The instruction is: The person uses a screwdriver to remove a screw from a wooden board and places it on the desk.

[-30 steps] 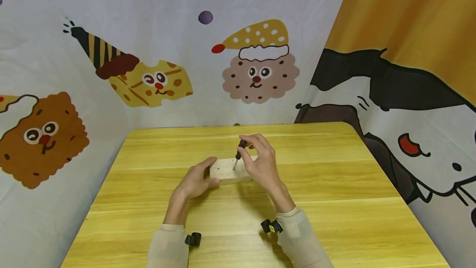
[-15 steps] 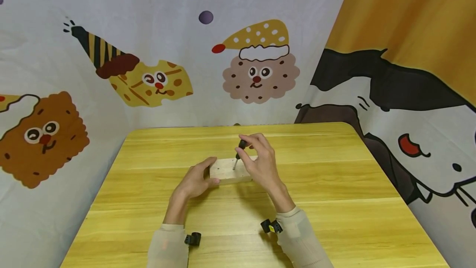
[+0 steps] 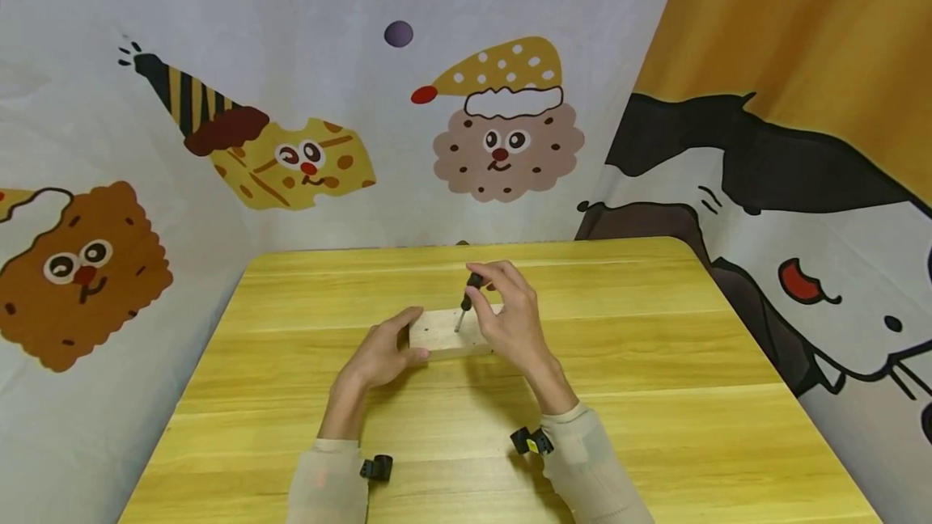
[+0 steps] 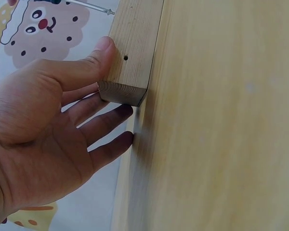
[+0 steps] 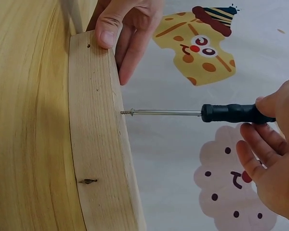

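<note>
A pale wooden block (image 3: 438, 335) lies flat on the table. My left hand (image 3: 381, 354) holds its left end, with the thumb (image 4: 105, 44) on the near side and the forefinger at the far corner. A small dark hole shows near that end. In my right hand (image 3: 515, 320) is a screwdriver with a black handle (image 5: 231, 113), gripped between thumb and fingers and tilted slightly. The tip of its metal shaft (image 5: 166, 112) meets a screw (image 5: 127, 112), which stands partly out of the block's top face. The block's right end is hidden behind my right hand in the head view.
The yellow wood-grain table (image 3: 655, 443) extends on all sides of the block. Behind it hangs a curtain (image 3: 328, 39) printed with cartoon figures. Small black cameras sit on both wrists, the left camera (image 3: 377, 468) and the right camera (image 3: 531, 441).
The head view has shifted very slightly. Both hands, the block and the screwdriver keep almost the same places, with no clear turn of the handle visible.
</note>
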The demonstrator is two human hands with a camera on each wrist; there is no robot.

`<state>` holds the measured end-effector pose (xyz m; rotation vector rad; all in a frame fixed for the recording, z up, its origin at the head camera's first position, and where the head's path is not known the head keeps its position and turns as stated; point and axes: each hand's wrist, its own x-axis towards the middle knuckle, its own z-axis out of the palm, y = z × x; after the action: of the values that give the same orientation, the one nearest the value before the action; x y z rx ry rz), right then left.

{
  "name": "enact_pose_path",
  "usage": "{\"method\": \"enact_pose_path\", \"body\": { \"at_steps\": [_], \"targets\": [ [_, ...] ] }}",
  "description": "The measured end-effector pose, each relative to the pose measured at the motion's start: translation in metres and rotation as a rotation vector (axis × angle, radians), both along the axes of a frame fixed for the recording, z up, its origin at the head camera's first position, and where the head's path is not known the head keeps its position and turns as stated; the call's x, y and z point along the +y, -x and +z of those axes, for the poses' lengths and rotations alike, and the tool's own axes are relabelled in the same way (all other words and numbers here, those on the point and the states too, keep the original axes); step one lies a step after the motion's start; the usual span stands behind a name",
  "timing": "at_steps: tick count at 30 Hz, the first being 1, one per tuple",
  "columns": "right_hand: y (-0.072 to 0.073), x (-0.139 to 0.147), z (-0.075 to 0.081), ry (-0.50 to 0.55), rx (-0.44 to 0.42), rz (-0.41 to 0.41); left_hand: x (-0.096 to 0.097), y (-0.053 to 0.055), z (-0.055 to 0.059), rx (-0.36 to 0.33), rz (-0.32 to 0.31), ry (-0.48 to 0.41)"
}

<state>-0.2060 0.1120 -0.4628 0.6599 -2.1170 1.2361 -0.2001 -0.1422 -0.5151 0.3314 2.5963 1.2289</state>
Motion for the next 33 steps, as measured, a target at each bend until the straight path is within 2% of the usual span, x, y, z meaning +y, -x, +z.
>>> {"method": "enact_pose_path", "body": {
  "at_steps": [8, 20, 29, 33],
  "targets": [
    [-0.0025, 0.0012, 0.0026, -0.014, -0.031, 0.006, -0.0005, 0.0005, -0.0018, 0.001, 0.002, -0.002],
    [0.0002, -0.0003, 0.0017, 0.016, 0.029, 0.013, -0.0007, 0.0004, 0.0001, 0.007, -0.005, 0.001],
    [-0.0003, 0.0015, 0.0024, -0.007, -0.003, 0.014, 0.0001, 0.0005, -0.0001, -0.001, 0.000, -0.001],
    [-0.0007, 0.0009, 0.0025, -0.001, 0.010, 0.016, 0.0002, -0.0005, 0.0001, -0.006, 0.000, -0.002]
  ]
}}
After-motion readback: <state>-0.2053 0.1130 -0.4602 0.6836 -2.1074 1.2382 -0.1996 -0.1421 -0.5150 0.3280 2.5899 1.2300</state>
